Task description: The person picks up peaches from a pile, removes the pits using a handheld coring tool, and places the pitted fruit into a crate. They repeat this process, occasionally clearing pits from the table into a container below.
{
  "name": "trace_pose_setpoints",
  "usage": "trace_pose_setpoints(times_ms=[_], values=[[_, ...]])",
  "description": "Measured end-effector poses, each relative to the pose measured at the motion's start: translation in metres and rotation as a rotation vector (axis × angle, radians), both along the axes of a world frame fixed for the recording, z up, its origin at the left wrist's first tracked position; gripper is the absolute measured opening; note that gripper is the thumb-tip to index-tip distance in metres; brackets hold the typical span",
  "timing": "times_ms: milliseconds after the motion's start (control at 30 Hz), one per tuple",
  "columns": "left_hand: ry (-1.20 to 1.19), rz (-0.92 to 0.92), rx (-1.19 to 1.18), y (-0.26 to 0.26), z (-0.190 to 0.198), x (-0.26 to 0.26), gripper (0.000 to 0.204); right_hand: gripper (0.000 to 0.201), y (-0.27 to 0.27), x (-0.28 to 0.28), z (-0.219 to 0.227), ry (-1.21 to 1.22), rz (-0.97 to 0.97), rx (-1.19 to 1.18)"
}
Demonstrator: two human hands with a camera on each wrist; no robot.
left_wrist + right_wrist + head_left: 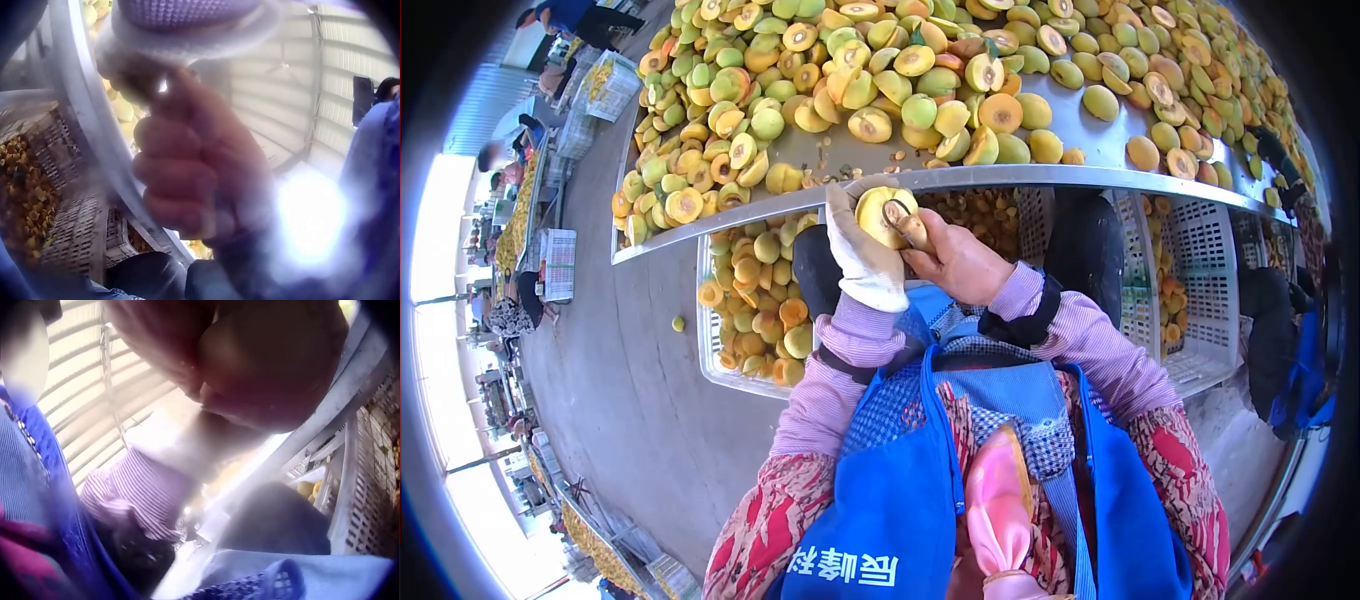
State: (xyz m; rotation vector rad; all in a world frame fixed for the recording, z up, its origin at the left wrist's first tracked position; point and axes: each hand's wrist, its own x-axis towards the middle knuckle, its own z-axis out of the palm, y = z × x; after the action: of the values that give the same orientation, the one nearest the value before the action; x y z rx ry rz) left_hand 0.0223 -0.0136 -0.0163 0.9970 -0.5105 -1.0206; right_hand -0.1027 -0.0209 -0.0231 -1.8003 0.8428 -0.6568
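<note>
My left hand (860, 258), in a white glove with brownish stains, holds a yellow peach half (874, 213), its cut face turned up. In my bare right hand (965, 263) is a pitting tool (914, 233) with a short tan handle and a curved metal loop. That loop lies against the middle of the cut face, where the stone sits. Both hands are close together just below the metal table edge. In the left wrist view the curled fingers of the right hand (181, 162) show, blurred; the right wrist view has the same hand (269, 362) dark and close.
A metal table (1090, 135) heaped with peach halves (870, 125) spans the front. Below its raised rim stands a white crate (745, 378) of peach halves at left, and another white crate (1205, 290) at right. Other people work at tables farther left.
</note>
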Motion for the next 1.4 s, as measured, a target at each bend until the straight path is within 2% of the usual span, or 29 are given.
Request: trace_pose_setpoints(times_ms=[67,133,200,233,300,400,467,500,533,600,700,733,800,833,900,933,967,1000,1033,1067,1100,1133,1200,1233,1267,1333,1367,1400], values=[[0.042,-0.037,0.061,0.003,0.007,-0.001,0.052,0.033,-0.001,-0.004,0.008,0.15,0.099,0.094],[0.008,0.009,0.065,0.003,0.001,-0.001,0.05,0.033,0.001,-0.002,0.008,0.1,0.072,0.072],[-0.379,0.094,0.017,0.005,-0.004,0.0,0.049,0.032,0.004,-0.002,0.008,0.049,0.05,0.047],[-0.436,0.142,-0.026,0.005,-0.01,0.001,0.043,0.032,0.005,-0.002,0.008,0.073,0.061,0.094],[-0.437,0.162,-0.027,0.006,-0.003,-0.006,0.04,0.032,0.005,-0.002,0.004,0.095,0.068,0.142],[-0.397,0.171,-0.02,0.005,-0.005,-0.004,0.03,0.03,0.002,-0.002,-0.006,0.093,0.05,0.059],[-0.051,0.002,0.062,0.001,-0.012,0.005,0.027,0.03,0.002,-0.004,-0.005,0.113,0.043,0.053],[-0.059,-0.063,0.045,0.002,-0.012,0.01,0.025,0.03,0.003,-0.004,-0.002,0.11,0.035,0.049],[-0.198,-0.108,0.027,0.002,-0.013,0.012,0.025,0.03,0.006,-0.005,0.002,0.075,0.018,0.028],[-0.202,-0.049,0.025,0.01,0.012,-0.003,0.023,0.029,0.015,-0.009,0.001,0.045,0.007,0.026],[-0.293,0.049,-0.027,0.007,-0.007,-0.006,0.022,0.028,0.005,-0.011,-0.001,0.066,0.005,0.004],[-0.29,0.038,-0.026,0.007,-0.013,-0.004,0.022,0.028,0.006,-0.013,-0.006,0.068,0.019,-0.018],[-0.138,-0.118,0.016,0.008,-0.006,0.003,0.012,0.028,0.005,-0.018,-0.007,0.074,0.034,-0.03],[-0.708,-0.161,-0.118,0.013,-0.011,0.007,0.018,0.029,0.001,-0.021,-0.005,0.103,0.085,-0.065],[-0.721,-0.165,-0.082,0.011,-0.011,0.01,0.016,0.029,-0.004,-0.025,0.004,0.151,0.14,-0.116],[-0.73,-0.156,-0.044,0.01,-0.013,0.011,0.023,0.029,-0.002,-0.025,0.003,0.152,0.136,-0.11],[-0.82,-0.113,-0.037,0.007,-0.008,0.009,0.023,0.029,0.0,-0.023,0.004,0.127,0.131,-0.078],[-0.818,-0.119,-0.039,0.008,-0.003,0.005,0.023,0.031,0.001,-0.021,0.006,0.1,0.123,-0.049],[-0.576,-0.091,-0.013,0.01,0.002,0.002,0.024,0.032,0.009,-0.017,0.01,0.115,0.098,0.09],[-0.336,-0.059,0.022,0.016,0.011,-0.004,0.024,0.031,0.015,-0.016,0.019,0.051,0.093,0.327],[-0.394,0.025,-0.033,0.017,0.012,-0.01,0.025,0.029,0.017,-0.013,0.012,0.008,0.081,0.307],[-0.395,0.024,-0.036,0.016,0.012,-0.009,0.025,0.028,0.017,-0.01,0.002,-0.035,0.068,0.285],[-0.375,-0.078,0.051,0.018,0.01,-0.002,0.024,0.027,0.009,-0.013,-0.01,-0.015,0.069,0.032],[-0.531,-0.089,-0.023,0.012,-0.019,0.011,0.023,0.028,0.0,-0.016,-0.017,0.034,0.109,-0.085],[-0.531,-0.096,-0.026,0.01,-0.023,0.012,0.023,0.028,-0.008,-0.019,-0.012,0.034,0.101,-0.086],[-0.756,-0.058,-0.069,0.01,-0.026,0.011,0.021,0.025,-0.016,-0.026,0.003,0.169,0.2,-0.156],[-0.703,-0.089,-0.042,0.008,-0.025,0.014,0.031,0.025,-0.015,-0.024,0.007,0.17,0.183,-0.122],[-0.703,-0.093,-0.044,0.008,-0.024,0.014,0.031,0.025,-0.012,-0.02,0.003,0.171,0.178,-0.122]])
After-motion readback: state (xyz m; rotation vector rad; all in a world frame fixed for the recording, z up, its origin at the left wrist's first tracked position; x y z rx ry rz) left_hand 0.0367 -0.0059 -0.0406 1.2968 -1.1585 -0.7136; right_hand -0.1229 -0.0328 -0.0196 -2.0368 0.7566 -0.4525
